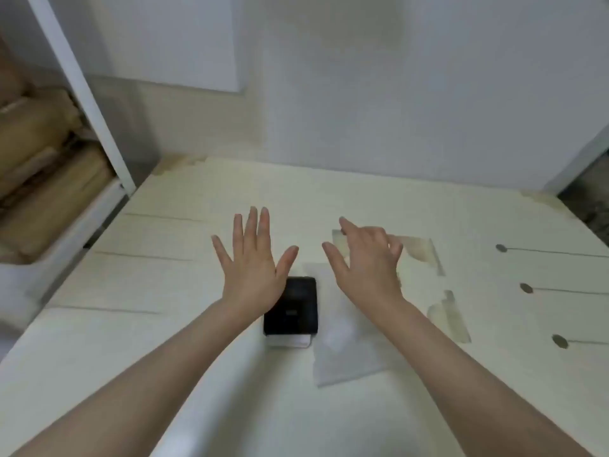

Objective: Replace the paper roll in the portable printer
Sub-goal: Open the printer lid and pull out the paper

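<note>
A small black portable printer (295,310) with a white lower edge lies flat on the cream table (164,275), near its middle. To its right lies a clear plastic bag (342,354) with something white and blurry inside. My left hand (255,262) hovers just left of and above the printer, palm down, fingers spread, holding nothing. My right hand (365,255) hovers over the upper part of the bag, fingers apart and slightly curled, empty. My right forearm covers part of the bag.
Strips of yellowed tape (418,249) are stuck to the table right of my right hand. A white wall rises behind the table. On the left stand a white shelf post (82,94) and brown cardboard boxes (36,166).
</note>
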Demonstrator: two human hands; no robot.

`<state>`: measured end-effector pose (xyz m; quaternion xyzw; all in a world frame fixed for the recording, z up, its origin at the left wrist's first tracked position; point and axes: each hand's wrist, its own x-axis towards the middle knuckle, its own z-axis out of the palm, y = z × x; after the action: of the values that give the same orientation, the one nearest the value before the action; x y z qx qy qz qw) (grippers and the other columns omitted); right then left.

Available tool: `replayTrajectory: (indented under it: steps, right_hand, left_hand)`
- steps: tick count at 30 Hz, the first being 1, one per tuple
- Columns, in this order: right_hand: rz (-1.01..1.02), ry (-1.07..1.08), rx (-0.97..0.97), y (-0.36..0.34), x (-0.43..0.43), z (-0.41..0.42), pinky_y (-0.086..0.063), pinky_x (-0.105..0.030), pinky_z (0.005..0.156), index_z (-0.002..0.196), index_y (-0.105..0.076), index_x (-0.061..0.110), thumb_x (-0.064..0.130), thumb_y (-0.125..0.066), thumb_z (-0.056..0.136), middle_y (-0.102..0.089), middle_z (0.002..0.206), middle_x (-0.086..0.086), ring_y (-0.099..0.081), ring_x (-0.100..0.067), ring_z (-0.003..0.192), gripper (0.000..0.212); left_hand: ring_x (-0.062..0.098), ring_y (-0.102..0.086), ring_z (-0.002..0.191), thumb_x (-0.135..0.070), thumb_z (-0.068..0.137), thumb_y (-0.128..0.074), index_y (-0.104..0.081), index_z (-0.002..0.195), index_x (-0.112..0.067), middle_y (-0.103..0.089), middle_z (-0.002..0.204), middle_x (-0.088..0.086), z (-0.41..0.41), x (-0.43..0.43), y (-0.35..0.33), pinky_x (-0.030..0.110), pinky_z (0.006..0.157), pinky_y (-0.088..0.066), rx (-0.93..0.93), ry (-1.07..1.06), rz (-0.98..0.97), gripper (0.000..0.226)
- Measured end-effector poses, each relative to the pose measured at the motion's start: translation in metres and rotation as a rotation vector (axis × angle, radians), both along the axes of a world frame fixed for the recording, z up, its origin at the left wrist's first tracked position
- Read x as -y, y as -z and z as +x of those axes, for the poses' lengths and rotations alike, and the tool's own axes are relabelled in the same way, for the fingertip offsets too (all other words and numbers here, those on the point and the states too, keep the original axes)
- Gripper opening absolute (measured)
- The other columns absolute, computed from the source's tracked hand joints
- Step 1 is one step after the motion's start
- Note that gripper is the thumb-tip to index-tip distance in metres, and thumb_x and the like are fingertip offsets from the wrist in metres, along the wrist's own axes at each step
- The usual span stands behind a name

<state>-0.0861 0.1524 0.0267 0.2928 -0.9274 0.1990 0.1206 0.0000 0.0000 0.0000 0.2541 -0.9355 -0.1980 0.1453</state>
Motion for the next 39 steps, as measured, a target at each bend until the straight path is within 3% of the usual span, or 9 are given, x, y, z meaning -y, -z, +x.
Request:
replayTrajectory:
  steps: [5, 13, 16, 18, 22, 26, 32, 36, 39]
  right_hand:
    - [-0.012, 0.044, -0.091, 0.084, 0.008, 0.015, -0.022, -0.034, 0.081, 0.101, -0.075, 0.016, 0.029, -0.055, 0.089, -0.072, 0.068, 0.007, -0.064, -0.027, 0.076, 0.026]
    - [-0.060, 0.099, -0.195, 0.135, 0.007, 0.035, -0.023, -0.035, 0.076, 0.094, -0.074, 0.015, 0.028, -0.052, 0.090, -0.067, 0.060, 0.002, -0.060, -0.026, 0.070, 0.025]
    - [0.004, 0.123, -0.170, 0.145, 0.003, 0.048, -0.021, -0.035, 0.078, 0.099, -0.071, 0.015, 0.032, -0.047, 0.095, -0.069, 0.069, 0.001, -0.059, -0.026, 0.078, 0.030]
    - [0.043, 0.108, -0.111, 0.149, -0.001, 0.060, -0.021, -0.036, 0.080, 0.105, -0.068, 0.015, 0.033, -0.043, 0.098, -0.069, 0.075, 0.000, -0.057, -0.027, 0.084, 0.032]
    - [0.142, 0.088, 0.018, 0.147, -0.004, 0.071, -0.026, -0.038, 0.085, 0.110, -0.059, 0.016, 0.035, -0.034, 0.101, -0.054, 0.074, 0.001, -0.043, -0.024, 0.086, 0.033]
    - [0.127, 0.101, 0.081, 0.146, -0.003, 0.076, -0.022, -0.036, 0.083, 0.109, -0.057, 0.016, 0.037, -0.040, 0.101, -0.049, 0.071, 0.004, -0.040, -0.022, 0.088, 0.028]
    - [-0.305, 0.022, 0.153, 0.137, -0.005, 0.080, -0.041, -0.030, 0.094, 0.132, -0.059, 0.022, 0.030, -0.059, 0.094, -0.071, 0.114, 0.000, -0.057, -0.021, 0.112, 0.039]
    - [-0.714, -0.147, 0.384, 0.128, -0.003, 0.085, -0.050, -0.010, 0.086, 0.133, -0.058, 0.024, 0.018, -0.063, 0.093, -0.063, 0.128, 0.007, -0.066, -0.011, 0.106, 0.041]
    - [-0.832, -0.191, 0.591, 0.128, -0.004, 0.082, -0.053, -0.014, 0.084, 0.131, -0.060, 0.025, 0.019, -0.062, 0.094, -0.066, 0.122, 0.012, -0.068, -0.001, 0.096, 0.038]
  left_hand:
    - [0.024, -0.002, 0.153, -0.048, 0.100, -0.038, 0.002, 0.156, -0.011, -0.007, 0.166, 0.006, 0.015, 0.000, 0.076, 0.046, 0.121, -0.001, 0.028, -0.052, 0.298, 0.078]
    - [0.015, -0.038, 0.142, -0.042, 0.101, -0.041, -0.013, 0.157, -0.018, -0.035, 0.157, -0.004, 0.025, -0.018, 0.121, 0.025, 0.110, -0.031, -0.233, -0.037, 0.677, 0.066]
    - [0.018, -0.059, 0.114, -0.029, 0.102, -0.043, -0.049, 0.130, -0.014, -0.062, 0.124, -0.006, 0.030, -0.024, 0.134, 0.003, 0.077, -0.038, -0.284, -0.028, 0.588, 0.033]
    - [0.012, -0.062, 0.096, -0.025, 0.102, -0.041, -0.057, 0.115, -0.016, -0.066, 0.106, -0.005, 0.037, -0.027, 0.140, 0.005, 0.065, -0.039, -0.350, 0.006, 0.506, 0.022]
    - [0.005, -0.057, 0.099, -0.025, 0.103, -0.040, -0.055, 0.131, -0.026, -0.064, 0.114, -0.013, 0.053, -0.031, 0.140, 0.006, 0.068, -0.037, -0.324, 0.035, 0.503, 0.032]
    - [0.009, -0.060, 0.113, -0.024, 0.099, -0.048, -0.054, 0.137, -0.025, -0.066, 0.125, -0.010, 0.065, -0.030, 0.141, 0.024, 0.092, -0.047, -0.347, 0.025, 0.588, 0.038]
    - [0.019, -0.068, 0.114, -0.011, 0.090, -0.066, -0.057, 0.137, -0.014, -0.066, 0.132, 0.002, 0.071, -0.015, 0.133, 0.044, 0.102, -0.051, -0.612, 0.036, 1.056, 0.048]
    - [0.027, -0.070, 0.110, -0.011, 0.096, -0.059, -0.058, 0.133, -0.016, -0.066, 0.128, 0.015, 0.071, -0.012, 0.122, 0.044, 0.096, -0.055, -0.693, 0.126, 1.277, 0.037]
    - [0.026, -0.070, 0.110, -0.015, 0.096, -0.059, -0.057, 0.132, -0.022, -0.067, 0.129, 0.007, 0.071, -0.011, 0.118, 0.043, 0.092, -0.057, -0.698, 0.163, 1.380, 0.037]
